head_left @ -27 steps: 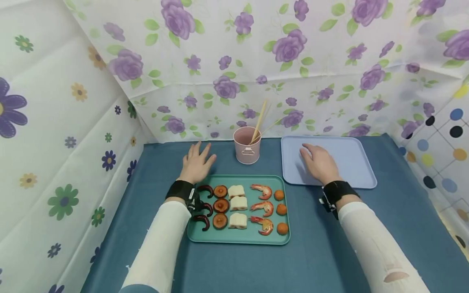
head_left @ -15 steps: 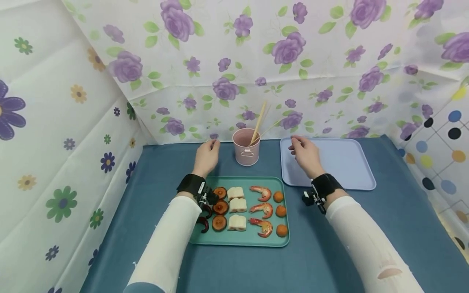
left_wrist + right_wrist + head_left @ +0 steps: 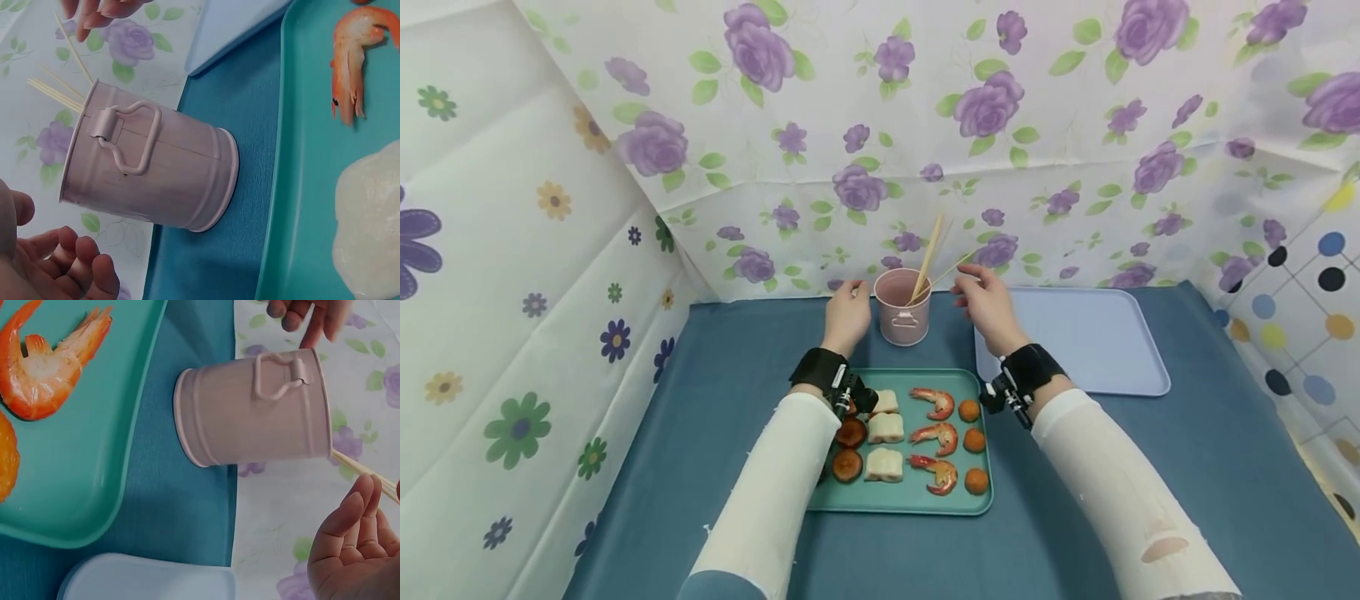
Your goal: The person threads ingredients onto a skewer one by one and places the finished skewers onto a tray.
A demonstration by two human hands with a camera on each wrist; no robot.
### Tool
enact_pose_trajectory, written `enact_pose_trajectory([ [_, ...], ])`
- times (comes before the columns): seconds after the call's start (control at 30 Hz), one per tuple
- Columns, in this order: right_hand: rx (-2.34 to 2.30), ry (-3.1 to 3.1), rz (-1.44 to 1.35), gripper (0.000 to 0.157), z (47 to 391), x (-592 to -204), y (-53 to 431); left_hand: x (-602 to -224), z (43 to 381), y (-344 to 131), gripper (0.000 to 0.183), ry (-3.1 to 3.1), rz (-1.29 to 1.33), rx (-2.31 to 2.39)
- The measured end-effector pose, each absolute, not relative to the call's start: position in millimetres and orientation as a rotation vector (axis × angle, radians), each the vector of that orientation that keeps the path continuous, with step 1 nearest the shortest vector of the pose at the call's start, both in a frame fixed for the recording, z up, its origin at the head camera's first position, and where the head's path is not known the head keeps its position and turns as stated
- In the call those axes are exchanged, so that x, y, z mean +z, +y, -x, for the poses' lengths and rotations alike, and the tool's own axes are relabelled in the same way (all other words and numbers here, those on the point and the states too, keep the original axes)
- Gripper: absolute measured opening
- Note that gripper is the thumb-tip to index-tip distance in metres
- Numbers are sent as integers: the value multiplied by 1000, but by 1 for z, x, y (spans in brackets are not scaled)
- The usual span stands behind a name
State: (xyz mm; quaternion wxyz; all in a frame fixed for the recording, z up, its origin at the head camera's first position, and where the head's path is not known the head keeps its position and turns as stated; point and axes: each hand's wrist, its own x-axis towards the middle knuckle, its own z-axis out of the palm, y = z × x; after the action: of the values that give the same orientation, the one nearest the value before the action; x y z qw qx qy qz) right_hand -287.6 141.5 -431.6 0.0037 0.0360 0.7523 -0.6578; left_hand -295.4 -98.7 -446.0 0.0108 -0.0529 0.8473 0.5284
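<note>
A small pink metal bucket (image 3: 904, 323) with a wire handle stands at the back of the table. Several thin wooden skewers (image 3: 928, 257) lean in it and stick out over its rim. My left hand (image 3: 847, 318) is at the bucket's left side, fingers loosely bent and holding nothing. On the other side my right hand (image 3: 988, 310) hovers over the near corner of the blue tray, its fingers close to the outer tip of one slanting skewer. In the right wrist view, the right thumb and fingers (image 3: 350, 515) are bent beside the skewers (image 3: 356, 465) without gripping them.
A green tray (image 3: 902, 505) in front of the bucket bears rows of mushrooms (image 3: 847, 465), white pieces (image 3: 883, 465), shrimp (image 3: 936, 473) and orange balls (image 3: 976, 481). A pale blue tray (image 3: 1086, 346) lies at right. Floral cloth (image 3: 820, 167) hangs behind the table.
Both hands have moved inward toward the pink bucket, the left from beside the green tray's far corner, the right from above the blue tray. Their spread fingers have drawn together and bent.
</note>
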Motion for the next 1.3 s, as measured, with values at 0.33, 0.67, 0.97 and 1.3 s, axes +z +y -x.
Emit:
enact_pose_trajectory([
  [0.33,-2086,2385,-86,44,288,-435,136,-447,301,-94,54,2717,168,1570],
  [0.67,-2054,2438,-40,44,293,-438,136,-450,303,-94,56,2785,74,1430],
  [0.97,-2050,2451,-16,43,293,-439,135,-455,305,-89,60,2809,9,1317],
  [1.3,-2034,2402,0,42,286,-427,137,-458,308,-85,58,2816,23,1314],
])
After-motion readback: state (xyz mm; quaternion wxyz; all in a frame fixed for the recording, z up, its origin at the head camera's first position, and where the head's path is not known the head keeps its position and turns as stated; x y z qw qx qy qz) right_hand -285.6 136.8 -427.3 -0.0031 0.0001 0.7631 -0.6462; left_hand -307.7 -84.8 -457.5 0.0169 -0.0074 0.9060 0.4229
